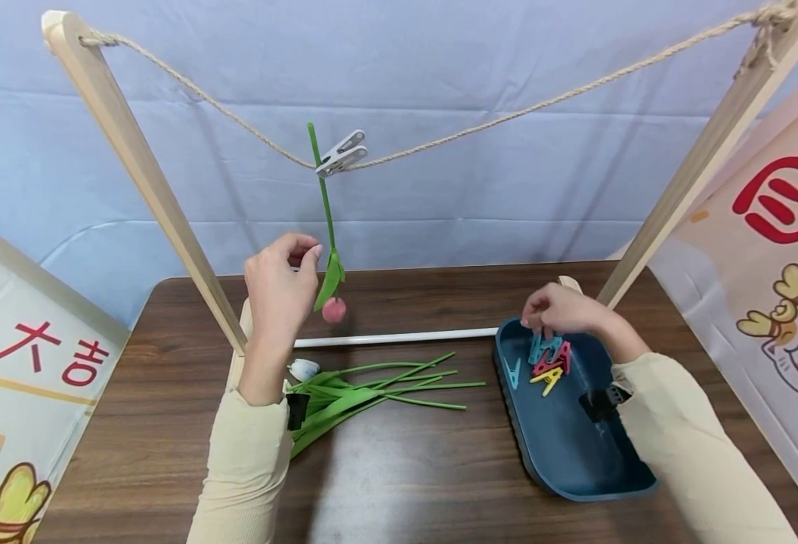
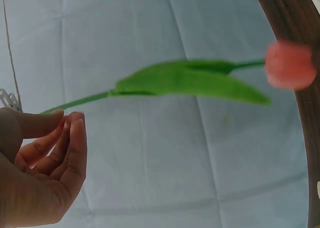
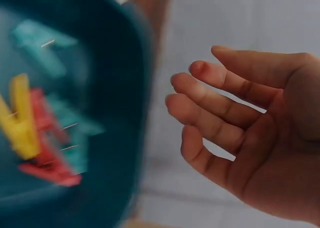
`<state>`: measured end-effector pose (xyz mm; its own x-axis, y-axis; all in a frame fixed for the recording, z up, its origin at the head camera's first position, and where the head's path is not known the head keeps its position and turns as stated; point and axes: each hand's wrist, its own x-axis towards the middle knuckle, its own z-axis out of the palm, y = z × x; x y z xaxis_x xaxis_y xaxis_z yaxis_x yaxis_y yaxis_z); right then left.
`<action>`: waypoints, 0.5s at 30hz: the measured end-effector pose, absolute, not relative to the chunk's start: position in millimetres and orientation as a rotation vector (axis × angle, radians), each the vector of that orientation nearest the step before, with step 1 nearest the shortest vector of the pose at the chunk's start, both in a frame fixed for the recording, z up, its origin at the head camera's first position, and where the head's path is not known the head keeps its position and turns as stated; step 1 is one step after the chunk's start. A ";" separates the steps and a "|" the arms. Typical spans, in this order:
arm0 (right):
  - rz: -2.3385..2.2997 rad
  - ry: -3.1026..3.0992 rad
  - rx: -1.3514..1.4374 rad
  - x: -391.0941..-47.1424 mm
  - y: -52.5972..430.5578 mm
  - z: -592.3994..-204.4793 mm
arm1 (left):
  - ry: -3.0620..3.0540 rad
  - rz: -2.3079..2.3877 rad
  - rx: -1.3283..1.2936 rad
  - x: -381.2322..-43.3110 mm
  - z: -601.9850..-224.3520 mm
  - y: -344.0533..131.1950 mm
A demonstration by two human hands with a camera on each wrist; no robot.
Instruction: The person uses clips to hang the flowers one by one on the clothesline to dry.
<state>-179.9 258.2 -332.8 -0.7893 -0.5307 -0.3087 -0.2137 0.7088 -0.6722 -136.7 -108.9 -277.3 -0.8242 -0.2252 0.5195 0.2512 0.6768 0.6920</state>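
Observation:
A pink artificial tulip (image 1: 334, 309) hangs head-down from the rope (image 1: 236, 117), its green stem (image 1: 327, 208) clipped by a white clothespin (image 1: 341, 154). Just left of that stem is my left hand (image 1: 282, 276), thumb and fingers loosely bent near each other and nothing between them. In the left wrist view the tulip's stem passes behind the thumb tip (image 2: 59, 113). My right hand (image 1: 562, 308) hovers over the far end of a dark blue bin (image 1: 569, 453), fingers relaxed and parted. Below it lie several clothespins, including a yellow one (image 1: 549, 379) and a red one (image 3: 50, 170).
More tulips with green stems (image 1: 433, 385) lie on the wooden table (image 1: 399, 483), a white bloom (image 1: 304, 369) among them. Wooden posts (image 1: 147, 181) hold the rope on both sides. A white rod (image 1: 399, 338) runs across the table between the posts.

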 end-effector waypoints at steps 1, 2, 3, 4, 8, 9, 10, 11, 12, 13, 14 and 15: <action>-0.899 2.400 -0.562 -179.8 263.2 -342.8 | -2.306 -1.070 -0.017 -136.6 -277.3 -108.8; -0.926 2.375 -0.557 -179.2 267.2 -352.1 | -2.308 -1.071 -0.015 -136.7 -277.5 -108.8; -0.935 2.357 -0.537 -178.6 270.3 -360.9 | -2.310 -1.070 -0.015 -136.5 -277.5 -108.8; -0.940 2.341 -0.529 -177.9 272.8 -368.7 | -2.312 -1.070 -0.013 -136.3 -277.5 -108.8; -0.877 2.331 -0.447 -172.1 274.5 -390.7 | -2.317 -1.065 -0.019 -135.5 -278.0 -108.7; -0.852 2.338 -0.433 -170.4 273.9 -394.6 | -2.318 -1.065 -0.023 -135.2 -278.3 -108.7; -0.833 2.344 -0.432 -168.5 273.0 -397.7 | -2.321 -1.065 -0.025 -135.0 -278.8 -108.5; -0.821 2.349 -0.426 -166.5 272.0 -400.9 | -2.324 -1.064 -0.024 -134.7 -279.3 -108.3; -0.814 2.355 -0.419 -164.9 271.2 -404.0 | -2.328 -1.067 -0.023 -134.4 -279.8 -108.1; -0.806 2.365 -0.411 -163.6 270.6 -407.4 | -2.334 -1.068 -0.021 -134.1 -280.2 -107.7; -0.801 2.374 -0.404 -162.5 270.0 -410.5 | -2.341 -1.070 -0.020 -133.6 -280.6 -107.3; -0.800 2.386 -0.411 -161.7 269.5 -413.1 | -2.346 -1.072 -0.019 -133.1 -281.0 -106.8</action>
